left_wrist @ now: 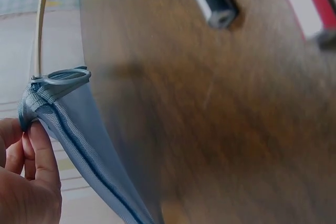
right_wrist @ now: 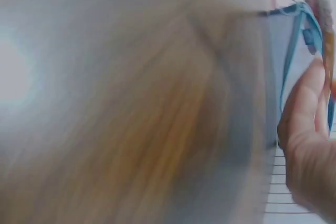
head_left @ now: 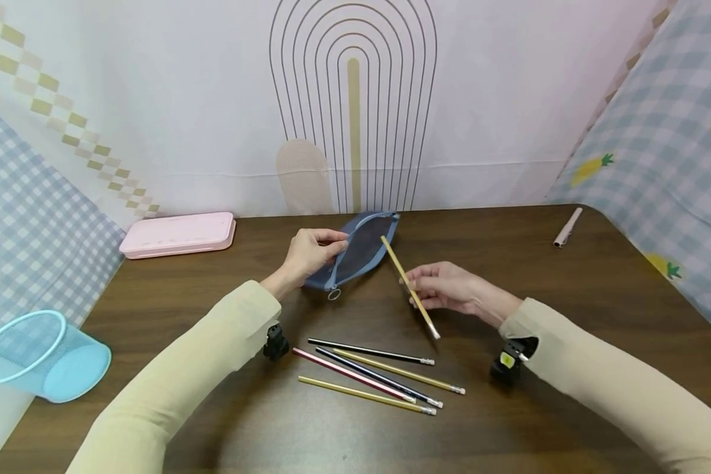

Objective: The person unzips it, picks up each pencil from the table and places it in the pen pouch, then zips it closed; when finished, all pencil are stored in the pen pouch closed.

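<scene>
In the head view my left hand [head_left: 310,255] pinches the near-left edge of a blue zippered pouch [head_left: 371,268], whose mouth gapes toward the right. A ring pull hangs from its zipper end, large in the left wrist view beside the left hand [left_wrist: 31,171]. My right hand [head_left: 450,288] holds a yellow pencil [head_left: 398,264] between thumb and fingers, eraser end toward me. The pencil's far tip overlaps the pouch opening. In the blurred right wrist view, the right hand [right_wrist: 310,124] grips the same pencil [right_wrist: 329,51] with the pouch's blue edge behind it.
Several pencils [head_left: 361,395] lie on the brown table [head_left: 243,421] in front of the pouch: yellow, black, dark blue and red. A pink case [head_left: 178,234] sits back left, a pale pen [head_left: 567,227] back right. A blue mesh cup [head_left: 41,359] lies tipped at the left.
</scene>
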Available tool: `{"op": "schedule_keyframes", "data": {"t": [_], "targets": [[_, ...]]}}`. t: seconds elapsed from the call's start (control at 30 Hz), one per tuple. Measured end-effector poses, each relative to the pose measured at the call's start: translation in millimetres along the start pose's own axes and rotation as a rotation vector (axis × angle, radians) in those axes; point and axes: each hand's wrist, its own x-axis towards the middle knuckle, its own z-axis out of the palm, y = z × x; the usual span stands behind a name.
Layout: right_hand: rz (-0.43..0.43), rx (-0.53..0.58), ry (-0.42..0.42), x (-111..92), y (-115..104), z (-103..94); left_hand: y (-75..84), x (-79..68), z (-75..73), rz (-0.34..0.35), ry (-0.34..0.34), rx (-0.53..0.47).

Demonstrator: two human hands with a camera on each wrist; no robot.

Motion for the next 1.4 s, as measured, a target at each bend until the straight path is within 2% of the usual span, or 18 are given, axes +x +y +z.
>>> {"op": "schedule_keyframes", "data": {"t": [0.13, 0.23, 0.57, 0.87, 1.03, 1.2, 1.4], "targets": [[0.014, 0.212, 0.084, 15, -6, 4.8, 1.2, -2.1, 5.5, 0.008, -0.029, -0.008], [0.005, 0.304, 0.140, 25, -10, 12.5, 2.4, -3.0, 8.8, 0.024, -0.036, -0.010], [-0.018, 0.455, 0.248, 47, -16, 29.2, 4.7, -6.2, 14.9, 0.033, -0.078, -0.016], [-0.020, 0.469, 0.318, 58, -19, 37.4, 9.7, -7.9, 16.3, 0.046, -0.114, -0.002], [-0.012, 0.466, 0.348, 62, -23, 41.9, 10.2, -7.3, 16.5, 0.028, -0.133, -0.007], [0.000, 0.451, 0.321, 65, -24, 45.5, 10.4, -7.8, 17.6, 0.007, -0.141, -0.030], [0.025, 0.349, 0.246, 63, -23, 45.3, 10.6, -8.3, 17.5, 0.021, -0.127, -0.026]]}}
